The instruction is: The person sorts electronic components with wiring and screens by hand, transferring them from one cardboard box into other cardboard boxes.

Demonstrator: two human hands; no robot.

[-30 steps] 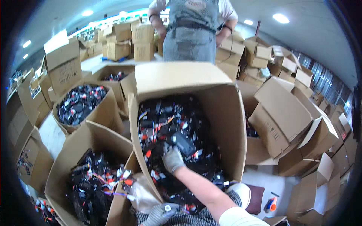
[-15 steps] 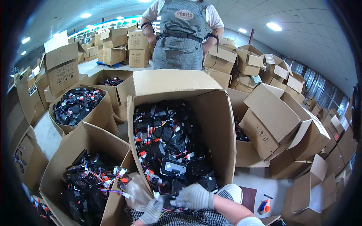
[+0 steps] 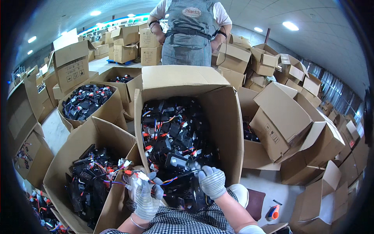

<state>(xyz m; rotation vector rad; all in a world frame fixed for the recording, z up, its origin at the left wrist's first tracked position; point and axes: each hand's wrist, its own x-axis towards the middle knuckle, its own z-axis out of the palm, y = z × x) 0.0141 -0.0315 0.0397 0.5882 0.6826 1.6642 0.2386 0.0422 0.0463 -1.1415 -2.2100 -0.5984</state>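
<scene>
My left hand (image 3: 146, 203), in a striped whitish glove, is closed on a bundle of coloured wires (image 3: 170, 180) beside a white connector (image 3: 143, 176). The wires run right toward a dark part at my right hand (image 3: 212, 182), also gloved, whose fingers are curled round it. Its outline blends into the black pieces behind, so its shape is unclear. Both hands are over the near edge of a large open carton (image 3: 230, 128), full of black plastic parts (image 3: 171, 136) with red and white connectors. One flat black case (image 3: 175, 160) lies on top there.
To the left, another open carton (image 3: 58, 163) holds more black wired parts (image 3: 91, 183). A person (image 3: 187, 43) in a grey apron stands beyond the large carton. Tilted cartons (image 3: 282, 121) crowd the right. An orange-and-dark tool (image 3: 274, 213) lies on the floor at the lower right.
Both hands have risen from my lap and moved apart, the left one leftward. Coloured wires now stretch between them. My view has shifted slightly.
</scene>
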